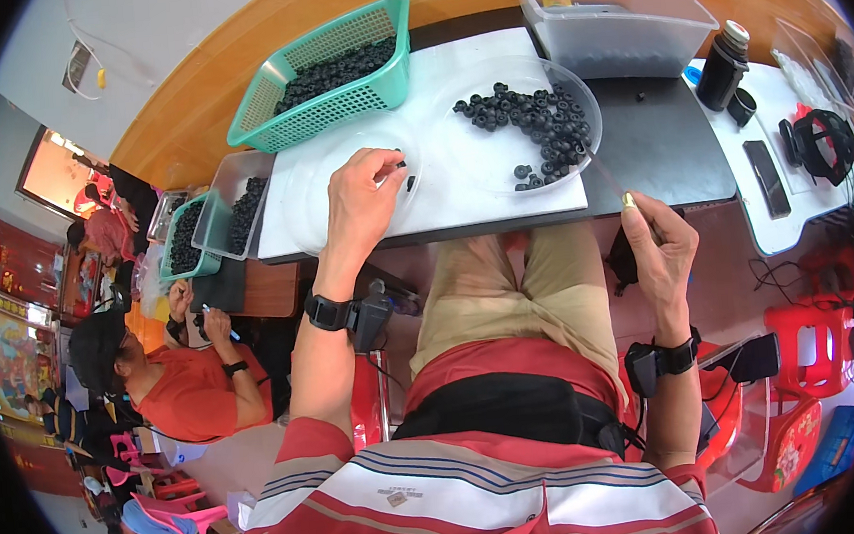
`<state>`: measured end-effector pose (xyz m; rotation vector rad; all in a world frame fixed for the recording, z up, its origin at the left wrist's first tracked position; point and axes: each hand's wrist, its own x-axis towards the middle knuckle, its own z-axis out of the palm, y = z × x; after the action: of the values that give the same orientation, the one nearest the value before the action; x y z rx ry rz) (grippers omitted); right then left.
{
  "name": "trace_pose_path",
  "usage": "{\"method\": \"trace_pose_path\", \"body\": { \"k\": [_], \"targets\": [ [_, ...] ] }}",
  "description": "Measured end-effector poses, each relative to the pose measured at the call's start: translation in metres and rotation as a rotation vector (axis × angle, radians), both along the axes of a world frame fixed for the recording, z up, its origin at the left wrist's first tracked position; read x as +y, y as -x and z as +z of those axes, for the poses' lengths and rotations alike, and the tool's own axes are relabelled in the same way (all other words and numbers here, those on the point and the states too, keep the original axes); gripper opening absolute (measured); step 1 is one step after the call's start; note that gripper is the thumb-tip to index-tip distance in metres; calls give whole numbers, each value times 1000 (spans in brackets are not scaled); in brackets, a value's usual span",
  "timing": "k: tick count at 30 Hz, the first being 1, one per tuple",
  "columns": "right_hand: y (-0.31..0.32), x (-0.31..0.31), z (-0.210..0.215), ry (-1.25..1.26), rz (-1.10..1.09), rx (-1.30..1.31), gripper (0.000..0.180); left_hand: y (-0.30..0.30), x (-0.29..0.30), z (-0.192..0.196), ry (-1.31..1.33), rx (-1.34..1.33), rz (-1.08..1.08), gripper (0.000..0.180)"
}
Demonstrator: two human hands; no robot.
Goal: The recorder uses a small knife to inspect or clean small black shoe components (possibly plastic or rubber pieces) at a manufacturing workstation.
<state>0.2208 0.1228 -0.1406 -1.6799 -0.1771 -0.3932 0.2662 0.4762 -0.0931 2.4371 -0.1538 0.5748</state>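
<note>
My left hand is closed in a pinch over a clear round tray on the left, with a small black ring-like part at its fingertips. Another small black piece sits just beside the fingers. To the right, my right hand grips a thin pointed tool, whose tip reaches the rim of a second clear round tray. A pile of round black parts lies in that second tray; its pieces look hollow in the middle.
A green basket of black parts stands behind the left tray, and a clear bin behind the right one. A dark bottle and a phone occupy the right side table. At left, a co-worker sits near more filled containers.
</note>
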Motion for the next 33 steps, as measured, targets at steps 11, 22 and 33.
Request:
{"method": "trace_pose_path", "body": {
  "k": [11, 22, 33],
  "targets": [
    [9, 4, 4, -39, 14, -18, 34, -21, -89, 13, -53, 0, -412, 19],
    [15, -2, 1, -121, 32, 15, 33, -58, -101, 4, -244, 316, -535, 26],
    [8, -1, -5, -138, 25, 23, 34, -55, -94, 9, 283, 558, -592, 21]
  ]
}}
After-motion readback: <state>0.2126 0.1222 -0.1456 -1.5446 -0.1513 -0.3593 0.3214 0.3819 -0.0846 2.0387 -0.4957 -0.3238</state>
